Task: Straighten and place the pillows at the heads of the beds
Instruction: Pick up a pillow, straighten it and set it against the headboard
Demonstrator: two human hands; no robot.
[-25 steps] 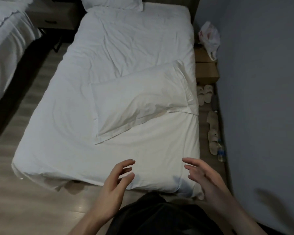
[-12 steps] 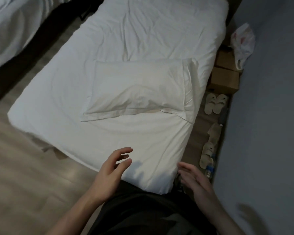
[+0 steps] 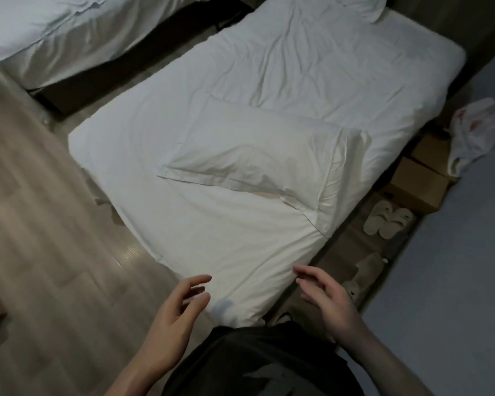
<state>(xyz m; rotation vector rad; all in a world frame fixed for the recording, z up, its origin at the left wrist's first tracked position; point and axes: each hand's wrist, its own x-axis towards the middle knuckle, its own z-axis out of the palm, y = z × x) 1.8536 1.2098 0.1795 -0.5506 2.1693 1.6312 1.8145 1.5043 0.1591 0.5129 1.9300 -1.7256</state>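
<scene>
A white pillow (image 3: 257,155) lies flat across the middle of the near bed (image 3: 183,230), its open case end toward the right edge. A second pillow (image 3: 363,5) shows partly at the bed's head, at the top of the frame. My left hand (image 3: 180,310) hovers over the bed's foot corner with relaxed fingers, holding nothing. To its right, my right hand (image 3: 326,295) is held out beside that corner, fingers loosely extended and empty. Both hands are well short of the middle pillow.
Another bed (image 3: 55,32) with white linen stands at the upper left across a dark gap. Along the right wall lie cardboard boxes (image 3: 417,184), a plastic bag (image 3: 475,130) and pairs of slippers (image 3: 389,221). Wooden floor (image 3: 40,252) spreads at left.
The view has swung and tilted clockwise, so the bed now runs diagonally. Both hands stay low at the foot corner, open and empty; the pillow has not moved on the bed.
</scene>
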